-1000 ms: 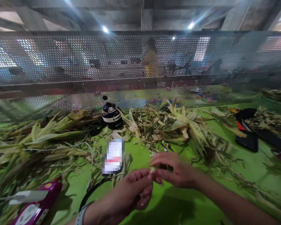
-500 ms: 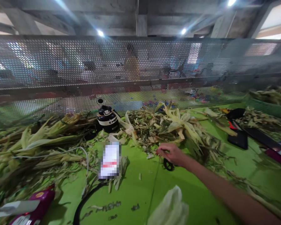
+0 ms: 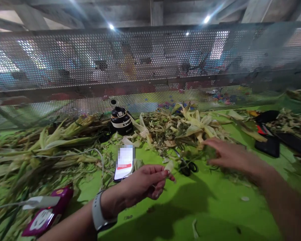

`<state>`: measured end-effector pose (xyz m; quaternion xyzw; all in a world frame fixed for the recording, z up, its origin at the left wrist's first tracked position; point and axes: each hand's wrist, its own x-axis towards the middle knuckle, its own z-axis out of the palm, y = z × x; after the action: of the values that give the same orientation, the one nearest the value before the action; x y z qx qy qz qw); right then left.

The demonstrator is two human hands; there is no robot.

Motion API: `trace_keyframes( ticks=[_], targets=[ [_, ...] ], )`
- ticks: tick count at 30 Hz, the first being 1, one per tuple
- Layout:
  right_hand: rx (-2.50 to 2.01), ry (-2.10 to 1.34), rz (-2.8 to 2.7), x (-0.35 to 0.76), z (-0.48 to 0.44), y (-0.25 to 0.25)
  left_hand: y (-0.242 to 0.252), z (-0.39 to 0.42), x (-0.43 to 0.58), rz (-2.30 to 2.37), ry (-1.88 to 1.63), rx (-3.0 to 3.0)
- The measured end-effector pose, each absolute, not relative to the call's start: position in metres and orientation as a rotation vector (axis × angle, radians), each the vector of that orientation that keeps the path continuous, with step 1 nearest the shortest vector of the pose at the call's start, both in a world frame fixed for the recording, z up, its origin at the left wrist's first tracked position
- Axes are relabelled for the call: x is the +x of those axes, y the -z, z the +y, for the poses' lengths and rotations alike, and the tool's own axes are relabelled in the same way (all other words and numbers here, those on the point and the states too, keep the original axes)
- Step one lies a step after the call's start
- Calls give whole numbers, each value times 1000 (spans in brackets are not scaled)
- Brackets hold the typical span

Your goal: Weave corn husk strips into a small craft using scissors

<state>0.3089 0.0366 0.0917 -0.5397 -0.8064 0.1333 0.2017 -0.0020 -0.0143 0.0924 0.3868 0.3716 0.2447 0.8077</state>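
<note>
My left hand (image 3: 153, 182), with a grey-banded watch (image 3: 99, 212) on its wrist, pinches a pale piece of corn husk (image 3: 169, 166) over the green table. Blurred by motion, my right hand (image 3: 227, 156) is stretched out with thumb and fingers apart. Its fingertips are near the stalk end of a spread bunch of corn husks (image 3: 199, 122); whether they touch cannot be made out. Black-handled scissors (image 3: 188, 167) lie on the table between my hands, their blades partly covered by scraps.
A lit phone (image 3: 124, 164), a black bottle (image 3: 121, 122) and a purple device (image 3: 50, 212) with a white cable are on the left. Husks pile up along a perforated metal screen (image 3: 150, 60). A dark phone (image 3: 267, 145) and a green basket (image 3: 296, 103) are at the right.
My left hand has come into view with the husk piece. My right hand has left the scissors and moved right and upward. The large husk at the bottom no longer shows there.
</note>
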Motion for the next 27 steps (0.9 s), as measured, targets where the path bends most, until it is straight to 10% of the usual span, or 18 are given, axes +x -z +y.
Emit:
trace_keyframes(
  ticks=[4,27],
  targets=[
    [-926,-1030,-2621,260,12,-112,-86,-11,-4,847,-448,908],
    [-919,-1297,-2224,208,17,-76,-73,-2,-24,786,-323,919]
  ],
)
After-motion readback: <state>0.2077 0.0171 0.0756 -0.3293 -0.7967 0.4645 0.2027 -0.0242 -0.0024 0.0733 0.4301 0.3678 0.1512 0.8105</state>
